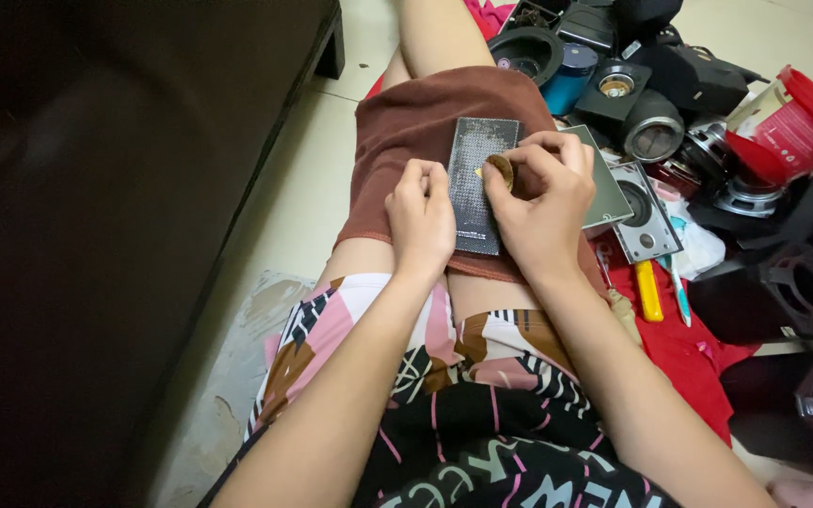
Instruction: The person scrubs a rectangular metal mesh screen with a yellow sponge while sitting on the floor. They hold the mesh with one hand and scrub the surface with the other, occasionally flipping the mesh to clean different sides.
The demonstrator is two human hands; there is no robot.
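Dark and full of small holes, the perforated grille panel [475, 183] lies flat on the brown shorts [416, 122], on the person's thigh, and it is the landmark for all places below. It looks thin, stiff and light, probably metal mesh in a frame, so it should not bend easily, but the mesh may dent if pressed hard; I judge the safest hold is at its long edges. The left hand [421, 218] rests at the panel's left edge, fingers curled in and pressing it down on the thigh, so it is gripping or pinning the panel. The right hand [540, 202] lies over the panel's right edge and pinches a small brown round disc [502, 169] between thumb and fingers, upon the mesh. This disc seems small and light, easy to drop. Both forearms come from below the panel, wrists bent down. To the right of the panel lie a grey flat plate [608, 193], black speaker parts [653, 125], a red container [785, 122] and a yellow-handled tool [649, 292].
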